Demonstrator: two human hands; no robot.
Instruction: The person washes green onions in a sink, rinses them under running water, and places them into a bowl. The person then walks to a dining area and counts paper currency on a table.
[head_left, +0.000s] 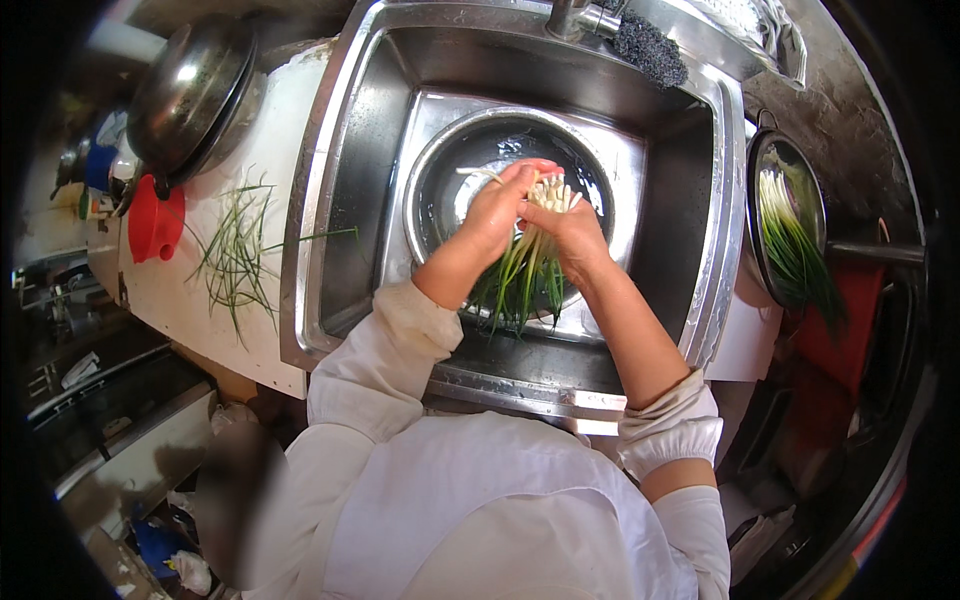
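Both my hands hold a bunch of green onions (529, 255), white ends up and green leaves hanging down, over a round metal basin (422, 187) with water in it. The basin stands inside a stainless steel sink (360, 172). My left hand (495, 210) grips the bunch from the left side, and a loose white stalk sticks out beyond its fingers. On the other side my right hand (574, 236) is closed around the stalks just below the white ends. More green onions (791, 225) lie in a metal pan (810, 180) right of the sink.
Loose green leaves (240, 255) lie on the white counter (161, 292) left of the sink, one reaching over its rim. Behind them are a red plastic container (156, 221) and a large metal wok (187, 97). A faucet (570, 19) and a dark scouring pad (649, 52) are at the sink's back.
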